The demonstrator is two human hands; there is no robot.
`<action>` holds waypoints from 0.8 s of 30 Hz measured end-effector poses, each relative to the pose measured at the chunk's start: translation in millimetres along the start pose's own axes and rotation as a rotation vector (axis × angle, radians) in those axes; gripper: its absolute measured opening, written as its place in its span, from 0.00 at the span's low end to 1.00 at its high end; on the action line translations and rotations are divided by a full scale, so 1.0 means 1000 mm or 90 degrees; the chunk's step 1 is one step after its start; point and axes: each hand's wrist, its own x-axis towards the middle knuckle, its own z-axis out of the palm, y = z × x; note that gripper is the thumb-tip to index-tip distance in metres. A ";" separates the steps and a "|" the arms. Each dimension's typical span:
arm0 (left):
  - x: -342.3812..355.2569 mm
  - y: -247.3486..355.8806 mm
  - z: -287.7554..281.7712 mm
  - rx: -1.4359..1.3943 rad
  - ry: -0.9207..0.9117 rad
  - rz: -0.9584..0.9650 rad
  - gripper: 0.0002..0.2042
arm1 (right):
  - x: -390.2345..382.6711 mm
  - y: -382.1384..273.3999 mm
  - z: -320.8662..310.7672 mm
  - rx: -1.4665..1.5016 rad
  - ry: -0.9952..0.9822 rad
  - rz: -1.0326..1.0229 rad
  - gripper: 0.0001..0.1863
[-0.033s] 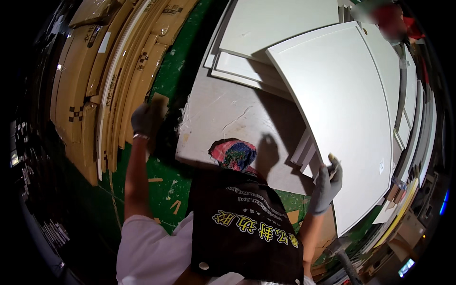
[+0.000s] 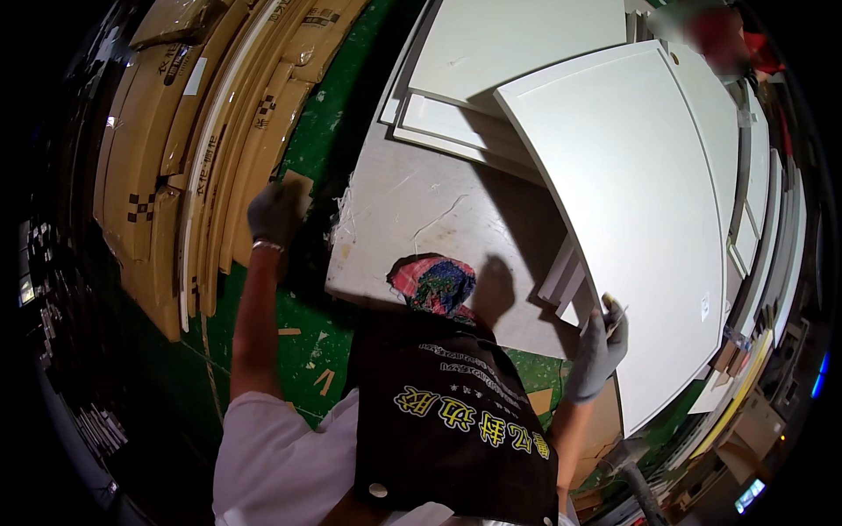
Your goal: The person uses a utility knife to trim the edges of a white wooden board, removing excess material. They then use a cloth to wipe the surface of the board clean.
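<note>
My left hand [image 2: 274,213], in a grey glove, is raised beside the stacked cardboard packages [image 2: 210,175]. Its fingers look curled, and shadow hides whatever may be in them. On the other side, my gloved right hand [image 2: 598,352] is at the near left edge of a large white panel [image 2: 623,210]. Its fingers are bent around a small thing with a yellowish tip [image 2: 611,302], too small to name. The panel lies tilted over other white boards [image 2: 517,44] on a pale, scuffed work surface [image 2: 395,202].
A bunched red and blue patterned cloth [image 2: 434,285] shows just beyond my black apron [image 2: 456,412]. Scraps [image 2: 324,382] litter the green floor [image 2: 303,351] at left. More boards [image 2: 772,237] stand along the right. A blurred red shape [image 2: 724,39] is at the far right.
Both hands have shifted slightly, the left a little to the right and the right slightly lower. The panel and stacks look the same.
</note>
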 end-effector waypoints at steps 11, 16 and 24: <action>-0.064 0.054 0.117 0.011 -0.093 0.849 0.16 | -0.095 0.075 -0.026 0.008 0.016 0.110 0.14; 0.008 -0.143 -0.024 0.464 -0.193 0.080 0.24 | -0.121 0.104 -0.065 0.073 0.086 0.198 0.14; -0.005 -0.137 -0.008 0.074 0.055 0.289 0.24 | -0.125 0.110 -0.080 0.069 -0.007 0.069 0.15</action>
